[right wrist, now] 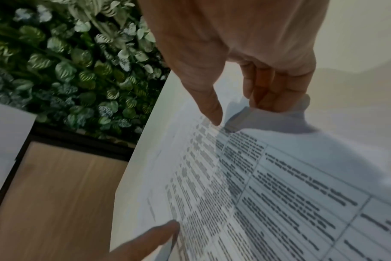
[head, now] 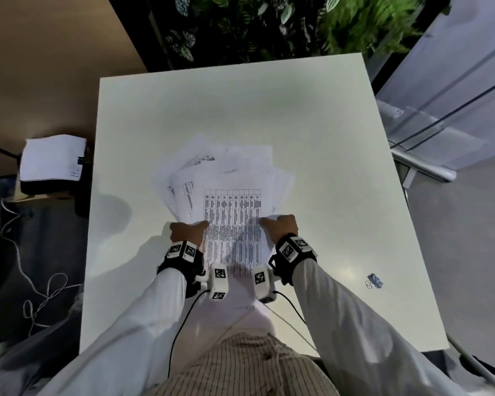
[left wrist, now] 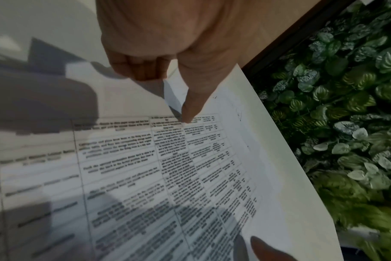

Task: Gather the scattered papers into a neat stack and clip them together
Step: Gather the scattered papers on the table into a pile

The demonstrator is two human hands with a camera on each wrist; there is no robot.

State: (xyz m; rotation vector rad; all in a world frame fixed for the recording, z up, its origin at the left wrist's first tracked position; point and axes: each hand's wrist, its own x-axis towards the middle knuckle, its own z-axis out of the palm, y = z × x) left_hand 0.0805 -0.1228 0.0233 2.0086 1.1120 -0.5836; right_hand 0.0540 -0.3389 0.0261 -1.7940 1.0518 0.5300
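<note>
A loose, fanned pile of printed papers (head: 229, 178) lies in the middle of the white table (head: 312, 124). Its top sheet (head: 232, 224) carries a printed grid of text. My left hand (head: 196, 227) pinches the top sheet's left edge, thumb on top and fingers curled underneath, as the left wrist view shows for this left hand (left wrist: 165, 91). My right hand (head: 272, 222) pinches the right edge the same way, seen close as the right hand (right wrist: 241, 111). A small binder clip (head: 374, 281) lies alone on the table to the right of my right arm.
A second stack of paper (head: 53, 158) sits on a dark box beside the table's left edge, with cables (head: 37, 292) on the floor below. A leafy plant wall (head: 269, 24) stands behind the far edge. Glass and metal fittings (head: 429, 155) flank the right side.
</note>
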